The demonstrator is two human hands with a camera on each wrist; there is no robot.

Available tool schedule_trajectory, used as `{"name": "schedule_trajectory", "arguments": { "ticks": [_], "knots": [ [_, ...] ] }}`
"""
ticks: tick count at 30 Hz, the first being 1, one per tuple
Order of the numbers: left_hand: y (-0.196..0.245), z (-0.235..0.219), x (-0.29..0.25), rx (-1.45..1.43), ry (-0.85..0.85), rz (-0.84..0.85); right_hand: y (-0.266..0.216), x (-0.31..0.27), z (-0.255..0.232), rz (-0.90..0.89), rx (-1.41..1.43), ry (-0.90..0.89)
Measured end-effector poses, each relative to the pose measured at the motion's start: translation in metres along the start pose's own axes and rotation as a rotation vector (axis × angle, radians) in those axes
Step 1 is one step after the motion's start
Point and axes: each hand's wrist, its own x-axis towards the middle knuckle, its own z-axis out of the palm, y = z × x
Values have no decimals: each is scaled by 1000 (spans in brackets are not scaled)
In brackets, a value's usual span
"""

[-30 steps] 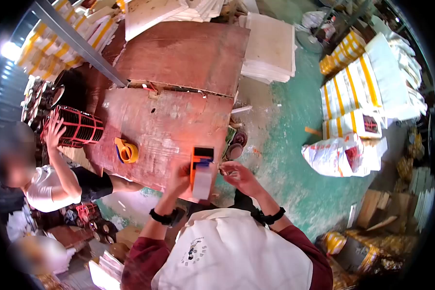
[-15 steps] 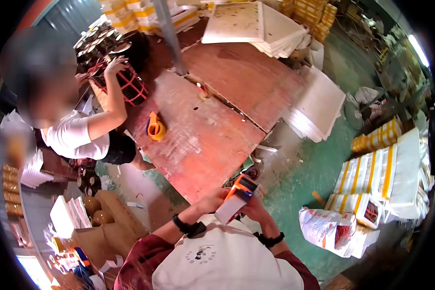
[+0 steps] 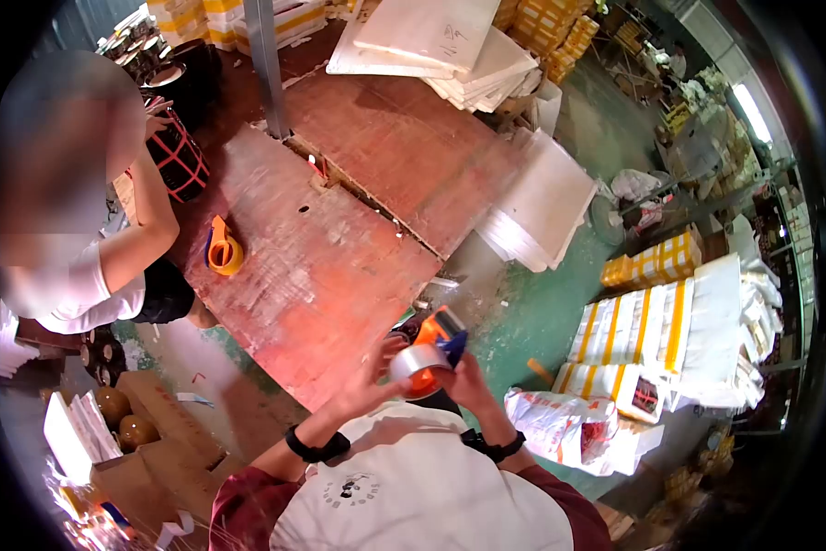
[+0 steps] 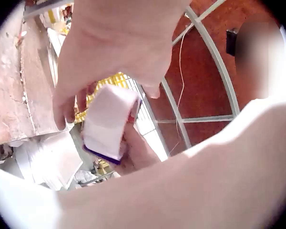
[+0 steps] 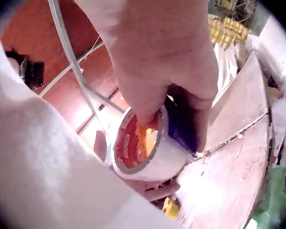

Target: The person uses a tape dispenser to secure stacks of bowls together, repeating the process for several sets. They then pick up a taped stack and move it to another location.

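Note:
In front of my chest, my right hand point(image 3: 471, 384) grips an orange and blue tape dispenser point(image 3: 439, 327) loaded with a wide roll of whitish tape point(image 3: 418, 362). The right wrist view shows the thumb of the right hand point(image 5: 167, 57) at the roll's open core, with fingers over the dispenser's blue part point(image 5: 179, 121). My left hand point(image 3: 369, 384) is spread beside the roll, its fingers extended. In the left wrist view, the left hand point(image 4: 119, 52) arches over the tape roll point(image 4: 109, 119), thumb and fingers apart.
A second tape dispenser point(image 3: 225, 254) with yellow tape lies on the worn red table point(image 3: 312, 285). Another person point(image 3: 124, 275) stands at the left beside a red-strapped black bundle point(image 3: 179, 161). White foam sheets point(image 3: 542, 197) and yellow-taped foam boxes point(image 3: 629, 321) stand to the right.
The dispenser has turned in my hands and come nearer my chest. My left hand has let go of it and spread, while my right hand has taken hold. The head view has swung round.

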Motion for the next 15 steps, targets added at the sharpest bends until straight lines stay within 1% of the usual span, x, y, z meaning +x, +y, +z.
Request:
{"name": "schedule_trajectory", "arguments": {
  "ticks": [1,3,5,6,7,9,10,11,12,13,15],
  "knots": [
    [16,14,10,65,104,21,-24,19,-1,111,206,20],
    [13,30,34,208,360,-22,-28,44,-14,141,75,-42],
    [16,39,57,186,486,-142,5,66,-19,-4,127,-71],
    [24,43,66,142,533,-164,9,76,-26,6,203,-71],
    [28,47,74,85,525,-163,12,84,-35,-12,249,-108],
    [39,65,87,25,567,-203,27,90,-53,18,467,-190],
    [28,75,95,-3,602,-136,37,96,-63,40,460,-228],
    [34,89,103,-44,685,-83,47,102,-72,63,453,-263],
    [29,99,109,-42,728,-111,58,108,-78,117,479,-289],
    [30,105,116,-43,765,-139,45,114,-93,176,466,-359],
    [41,118,122,-6,849,-152,52,123,-102,129,517,-475]
  ]
}}
